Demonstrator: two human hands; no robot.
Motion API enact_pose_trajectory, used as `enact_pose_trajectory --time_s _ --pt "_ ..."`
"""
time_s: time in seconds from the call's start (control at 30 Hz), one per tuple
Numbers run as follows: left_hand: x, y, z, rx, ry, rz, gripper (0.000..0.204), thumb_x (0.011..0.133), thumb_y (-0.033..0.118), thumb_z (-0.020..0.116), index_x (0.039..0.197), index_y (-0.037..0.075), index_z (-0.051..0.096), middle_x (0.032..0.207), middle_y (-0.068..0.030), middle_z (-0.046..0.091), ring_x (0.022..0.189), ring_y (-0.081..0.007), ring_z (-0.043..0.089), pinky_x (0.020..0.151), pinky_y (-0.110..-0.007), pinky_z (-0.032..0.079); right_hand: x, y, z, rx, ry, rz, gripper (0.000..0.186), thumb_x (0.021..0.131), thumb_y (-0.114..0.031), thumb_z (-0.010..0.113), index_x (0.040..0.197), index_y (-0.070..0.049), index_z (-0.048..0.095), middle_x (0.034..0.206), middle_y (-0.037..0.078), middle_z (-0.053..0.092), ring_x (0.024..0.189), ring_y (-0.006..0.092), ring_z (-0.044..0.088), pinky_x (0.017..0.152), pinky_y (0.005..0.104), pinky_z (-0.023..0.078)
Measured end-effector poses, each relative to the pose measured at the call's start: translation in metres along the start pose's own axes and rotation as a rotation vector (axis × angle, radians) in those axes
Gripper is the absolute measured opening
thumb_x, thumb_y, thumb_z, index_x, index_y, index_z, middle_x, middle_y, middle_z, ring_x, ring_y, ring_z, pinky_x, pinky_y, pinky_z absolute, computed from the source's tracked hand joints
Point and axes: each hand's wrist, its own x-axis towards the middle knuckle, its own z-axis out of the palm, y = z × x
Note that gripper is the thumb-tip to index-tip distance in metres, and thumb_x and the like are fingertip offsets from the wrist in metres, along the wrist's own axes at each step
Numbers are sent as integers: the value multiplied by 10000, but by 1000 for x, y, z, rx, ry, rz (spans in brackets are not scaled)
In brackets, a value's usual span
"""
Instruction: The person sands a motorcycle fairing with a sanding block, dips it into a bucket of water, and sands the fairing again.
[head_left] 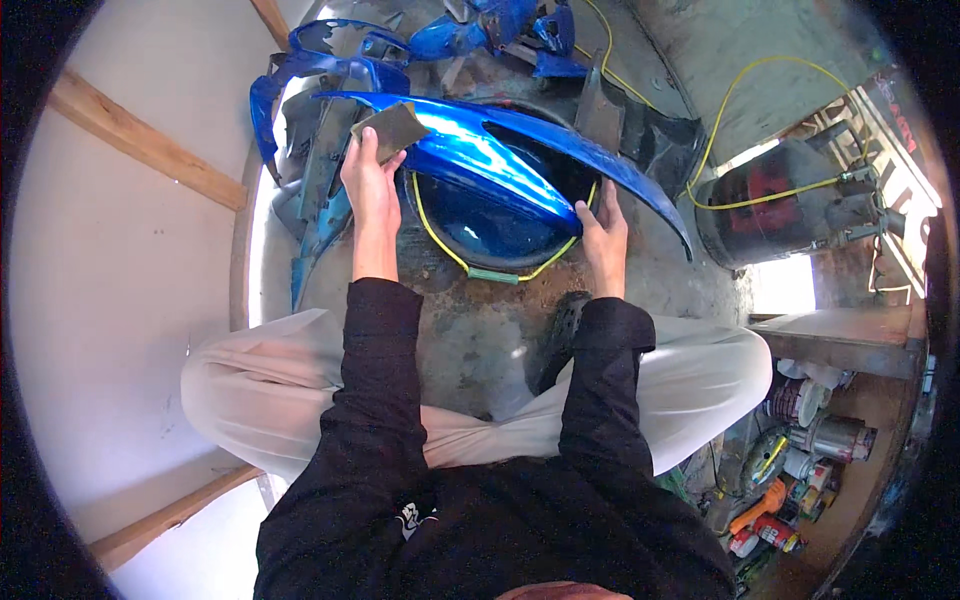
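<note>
A glossy blue plastic fairing panel (470, 155), long and curved with a pointed tail, is held up over a dark round basin (478, 262). My right hand (605, 245) grips its right part, thumb on the near edge and fingers behind. In my left hand (372, 195) is a brownish sheet of sandpaper (398, 130), slightly bent, pinched between thumb and fingers at the panel's left end. Whether the sheet touches the panel I cannot tell. The basin seems to hold liquid. A yellow handle with a green grip (493, 276) lies along its near side.
More blue fairing parts (440, 42) lie beyond the basin and at the far left (330, 68). A dark cylindrical tank (765, 200) with a yellow hose (715, 130) stands at right. Below it, a wooden shelf (850, 335) has cans and an orange tool (757, 505) beneath.
</note>
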Motion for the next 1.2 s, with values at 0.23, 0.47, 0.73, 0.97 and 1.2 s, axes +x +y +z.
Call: enact_pose_trajectory --time_s 0.23,0.47,0.73,0.97,1.2 --pt "7 -20 8 1048 -83 961 339 1029 161 555 1334 58 664 1298 -123 685 1178 -273 659 983 -406 479 -19 -13 5 -404 -226 -3 448 871 -397 788 1133 -34 773 1571 302 407 1478 409 382 1219 429 284" --pt "-61 -61 27 1350 -745 1122 380 1004 153 519 1363 148 642 1442 -4 617 1369 -145 533 1073 -513 316 -19 1 1 -324 -189 -19 400 891 -386 776 1077 -31 778 1460 190 585 1496 454 308 1248 526 174" --pt "-52 -64 20 1308 -841 1108 391 956 119 552 1336 125 645 1454 -8 613 1378 -178 535 1040 -489 316 -17 -9 -1 -315 -261 28 399 893 -378 776 1057 -14 768 1265 125 716 1476 423 346 1256 517 148" --pt "-57 -70 40 1301 -637 1087 345 977 112 524 1302 100 639 1391 -51 639 1331 -175 569 984 -460 351 -13 -2 0 -323 -275 20 366 906 -372 761 1053 -37 771 1136 114 753 1428 375 423 1266 507 101" --pt "-9 -73 18 1416 -327 996 393 974 141 557 1363 111 607 1442 -50 615 1348 -183 555 1043 -432 317 -16 -8 4 -345 -249 -31 388 929 -384 731 1076 -29 778 1041 146 764 1329 309 525 1274 516 80"
